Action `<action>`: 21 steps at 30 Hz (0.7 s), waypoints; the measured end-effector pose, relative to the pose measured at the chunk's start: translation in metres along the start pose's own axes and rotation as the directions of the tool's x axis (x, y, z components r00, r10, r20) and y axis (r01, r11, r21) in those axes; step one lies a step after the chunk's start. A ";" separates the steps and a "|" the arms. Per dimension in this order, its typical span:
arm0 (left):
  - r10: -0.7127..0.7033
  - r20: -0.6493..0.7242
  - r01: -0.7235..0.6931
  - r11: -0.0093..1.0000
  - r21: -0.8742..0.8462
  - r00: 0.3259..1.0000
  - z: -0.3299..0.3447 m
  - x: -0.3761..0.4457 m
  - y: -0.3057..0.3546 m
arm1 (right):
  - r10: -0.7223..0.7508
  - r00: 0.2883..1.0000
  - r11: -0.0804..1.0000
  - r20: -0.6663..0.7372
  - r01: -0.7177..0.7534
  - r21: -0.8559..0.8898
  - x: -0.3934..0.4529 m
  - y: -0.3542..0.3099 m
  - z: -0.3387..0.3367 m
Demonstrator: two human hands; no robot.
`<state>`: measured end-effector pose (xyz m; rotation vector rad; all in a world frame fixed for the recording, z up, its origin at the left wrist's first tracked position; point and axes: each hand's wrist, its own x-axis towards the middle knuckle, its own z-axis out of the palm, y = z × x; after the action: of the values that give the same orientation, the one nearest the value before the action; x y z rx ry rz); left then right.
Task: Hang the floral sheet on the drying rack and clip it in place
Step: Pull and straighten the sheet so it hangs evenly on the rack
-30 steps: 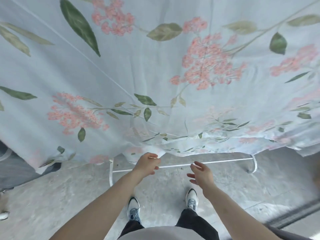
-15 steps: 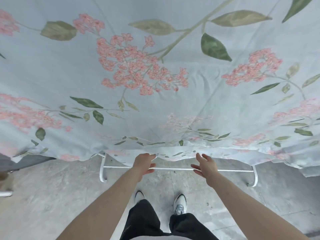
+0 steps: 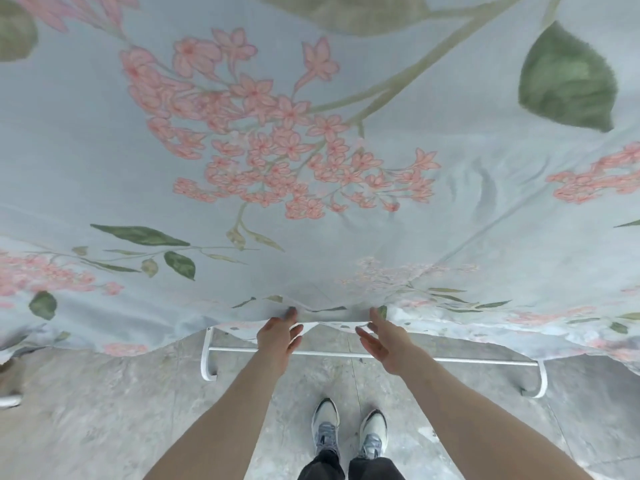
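Nearest the camera, at the bottom edge, two grey-and-white shoes [image 3: 349,434] and dark trouser cuffs stand on a mottled grey concrete floor [image 3: 104,410]; the legs are cut off by the frame. Two bare forearms extend upward from there. The left hand [image 3: 277,336] reaches to the lower hem of the floral sheet [image 3: 311,237], fingers extended and touching the fabric; the fingertips merge with the hem, so whether any fold is pinched cannot be determined. The right hand [image 3: 382,337] is held with fingers straight and spread, its upper fingertips at the hem just beside the left hand, holding nothing visible. Behind both hands, a white base bar of the drying rack [image 3: 450,359] runs horizontally near the floor, ending in upturned feet at each side. The remainder of the rack is hidden behind the sheet. The sheet, pale blue with pink blossom clusters and green leaves, hangs draped and fills the upper frame, cut off at top, left and right. No clips can be made out.
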<state>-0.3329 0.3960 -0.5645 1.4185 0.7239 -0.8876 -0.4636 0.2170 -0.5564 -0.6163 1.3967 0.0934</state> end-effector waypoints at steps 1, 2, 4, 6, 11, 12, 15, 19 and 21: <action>0.005 -0.024 -0.004 0.999 0.044 1.000 -0.001 0.004 -0.001 | 0.000 1.000 1.000 0.015 -0.001 0.029 0.009 0.000 0.006; 0.009 -0.041 -0.006 0.997 0.080 0.999 -0.003 0.010 -0.004 | -0.009 1.000 0.999 0.022 0.008 0.052 0.017 0.000 0.013; 0.024 -0.052 -0.018 0.994 0.108 0.998 -0.006 0.021 -0.007 | -0.056 0.998 0.996 -0.014 0.057 0.068 0.026 0.002 0.024; 0.058 -0.065 -0.049 0.990 0.134 0.996 -0.007 0.034 -0.010 | -0.085 0.992 0.996 -0.091 0.088 0.033 0.037 0.008 0.029; 0.131 -0.114 -0.109 0.978 0.180 0.985 0.004 0.060 -0.010 | -0.134 0.972 0.991 -0.194 0.126 -0.054 0.064 0.032 0.018; 0.153 -0.124 -0.126 0.972 0.200 0.980 0.007 0.067 -0.011 | -0.149 0.972 0.988 -0.179 0.139 -0.067 0.068 0.035 0.017; 0.189 -0.135 -0.151 0.957 0.248 0.973 0.019 0.080 -0.007 | -0.175 0.982 0.985 -0.075 0.175 0.001 0.071 0.031 0.017; 0.203 -0.145 -0.161 0.953 0.256 0.968 0.023 0.084 -0.004 | -0.241 0.970 0.968 -0.020 0.242 0.074 0.059 0.007 0.017; 0.194 -0.152 -0.148 0.952 0.269 0.969 0.020 0.084 -0.008 | -0.288 0.955 0.957 -0.064 0.288 -0.013 0.058 0.006 0.013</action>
<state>-0.2991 0.3692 -0.6396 1.7804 0.6210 -0.7435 -0.4425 0.2110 -0.6124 -0.8262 1.3553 -0.1592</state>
